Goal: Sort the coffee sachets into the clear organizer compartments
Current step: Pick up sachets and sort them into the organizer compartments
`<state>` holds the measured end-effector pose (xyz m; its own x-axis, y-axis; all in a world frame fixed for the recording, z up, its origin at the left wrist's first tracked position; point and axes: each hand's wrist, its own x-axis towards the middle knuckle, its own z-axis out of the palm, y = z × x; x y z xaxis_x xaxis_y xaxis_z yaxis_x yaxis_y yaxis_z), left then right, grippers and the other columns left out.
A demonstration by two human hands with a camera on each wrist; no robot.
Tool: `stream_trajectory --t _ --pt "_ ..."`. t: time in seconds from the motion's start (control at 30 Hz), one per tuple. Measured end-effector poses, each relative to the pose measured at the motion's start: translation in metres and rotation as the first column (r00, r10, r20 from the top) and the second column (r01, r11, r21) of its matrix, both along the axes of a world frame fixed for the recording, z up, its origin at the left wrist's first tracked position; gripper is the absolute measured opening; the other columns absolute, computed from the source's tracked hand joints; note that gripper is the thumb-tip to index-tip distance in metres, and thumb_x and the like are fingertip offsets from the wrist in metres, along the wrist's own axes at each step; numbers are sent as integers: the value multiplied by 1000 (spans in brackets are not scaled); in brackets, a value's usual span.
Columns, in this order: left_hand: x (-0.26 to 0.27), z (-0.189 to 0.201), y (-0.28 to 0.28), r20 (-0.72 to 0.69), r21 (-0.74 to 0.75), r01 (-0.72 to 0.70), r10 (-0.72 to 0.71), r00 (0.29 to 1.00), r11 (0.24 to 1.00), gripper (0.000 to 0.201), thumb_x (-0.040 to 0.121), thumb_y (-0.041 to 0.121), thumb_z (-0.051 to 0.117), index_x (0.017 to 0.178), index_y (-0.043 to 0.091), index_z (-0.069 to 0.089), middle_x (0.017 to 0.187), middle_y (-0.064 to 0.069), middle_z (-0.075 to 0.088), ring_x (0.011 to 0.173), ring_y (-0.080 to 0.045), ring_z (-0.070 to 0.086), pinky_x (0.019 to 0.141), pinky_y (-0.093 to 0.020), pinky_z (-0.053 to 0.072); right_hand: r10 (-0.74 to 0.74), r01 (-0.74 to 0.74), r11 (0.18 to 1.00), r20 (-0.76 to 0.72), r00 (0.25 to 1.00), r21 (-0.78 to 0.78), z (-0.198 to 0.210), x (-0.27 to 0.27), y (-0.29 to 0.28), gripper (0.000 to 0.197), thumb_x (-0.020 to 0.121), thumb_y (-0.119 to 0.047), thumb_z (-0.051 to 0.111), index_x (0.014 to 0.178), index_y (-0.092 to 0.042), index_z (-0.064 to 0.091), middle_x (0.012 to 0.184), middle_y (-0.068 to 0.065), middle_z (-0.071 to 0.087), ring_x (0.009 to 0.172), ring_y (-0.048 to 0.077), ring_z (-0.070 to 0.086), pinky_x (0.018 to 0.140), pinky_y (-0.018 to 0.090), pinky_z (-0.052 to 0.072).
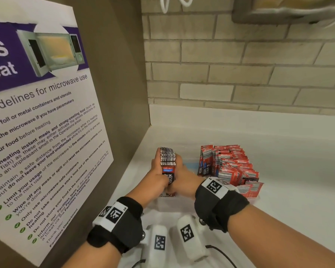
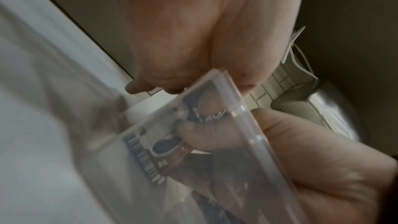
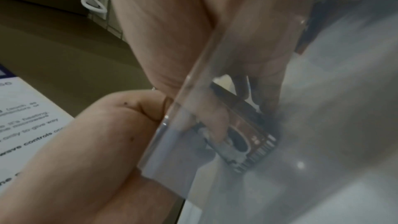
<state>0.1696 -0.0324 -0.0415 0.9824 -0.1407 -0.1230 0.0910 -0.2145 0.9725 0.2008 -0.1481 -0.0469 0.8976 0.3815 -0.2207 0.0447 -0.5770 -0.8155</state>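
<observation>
Both hands hold one upright stack of red and black coffee sachets (image 1: 167, 161) inside the left part of the clear organizer (image 1: 170, 202). My left hand (image 1: 159, 171) grips its left side and my right hand (image 1: 182, 173) grips its right side. The right compartment is packed with red sachets (image 1: 228, 165). In the left wrist view my left hand (image 2: 183, 31) reaches over the clear wall (image 2: 247, 125), and a sachet (image 2: 150, 156) shows through it. The right wrist view shows my right hand (image 3: 172, 23) behind the clear wall (image 3: 172, 134), fingers on a sachet (image 3: 247, 146).
A brown side panel with a microwave poster (image 1: 46, 132) stands close on the left. A brick wall (image 1: 240, 64) closes the back. The organizer sits on a white counter (image 1: 288, 155). A few loose red sachets (image 1: 249, 188) lie at the organizer's front right.
</observation>
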Motion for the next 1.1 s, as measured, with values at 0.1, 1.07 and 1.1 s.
stream_trajectory --t 0.1,1.07,1.1 --pt "-1 0 0 6 6 8 -8 1000 1000 99 80 -17 33 147 45 -6 145 -1 35 122 -21 48 82 -24 52 10 -10 1000 31 999 0 0 1 -2 109 64 -7 70 143 -31 -1 119 20 47 104 34 57 88 45 52" --pt "-16 14 3 -41 -17 -54 53 998 998 101 81 -21 41 148 42 -1 139 -2 43 120 -23 51 102 -47 44 34 -33 998 17 999 -52 12 2 -4 123 52 -14 77 143 -28 -3 127 17 43 115 31 51 98 47 46" --pt "-16 14 3 -40 -15 -57 57 998 998 101 80 -21 39 148 43 0 135 0 45 115 -23 53 100 -49 45 35 -35 998 4 999 -50 15 1 -7 122 54 -11 78 144 -27 -3 127 16 43 116 31 50 99 47 45"
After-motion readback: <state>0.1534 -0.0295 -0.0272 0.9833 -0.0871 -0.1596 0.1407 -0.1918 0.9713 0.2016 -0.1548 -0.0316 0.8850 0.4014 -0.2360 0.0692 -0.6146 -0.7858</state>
